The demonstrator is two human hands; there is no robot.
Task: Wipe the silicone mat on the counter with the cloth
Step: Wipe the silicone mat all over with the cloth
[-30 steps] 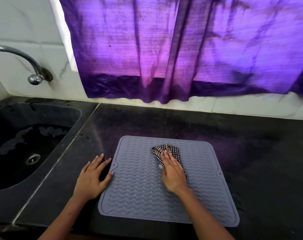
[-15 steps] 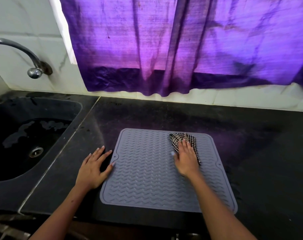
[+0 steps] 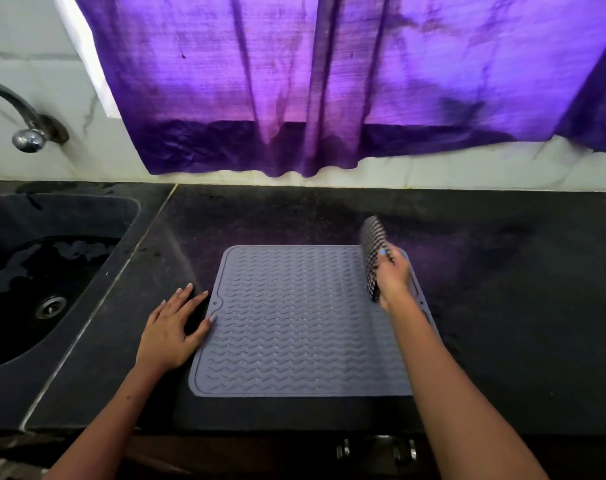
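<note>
A grey silicone mat [image 3: 294,323] with a wavy ribbed pattern lies flat on the dark counter [image 3: 502,289]. My right hand [image 3: 393,278] is at the mat's far right corner and grips a black-and-white checked cloth [image 3: 372,247]. The cloth is blurred and stands up above the mat rather than lying flat. My left hand [image 3: 171,329] rests flat on the counter at the mat's left edge, fingers straight, thumb touching the rim.
A dark sink [image 3: 45,271] with water and a drain sits to the left, with a metal tap [image 3: 21,123] above it. A purple curtain [image 3: 329,81] hangs over the white tiled wall behind. Bare counter stretches to the right of the mat.
My right hand slid the cloth from the mat's middle to its far right corner and turned it up on edge. The left hand stayed put.
</note>
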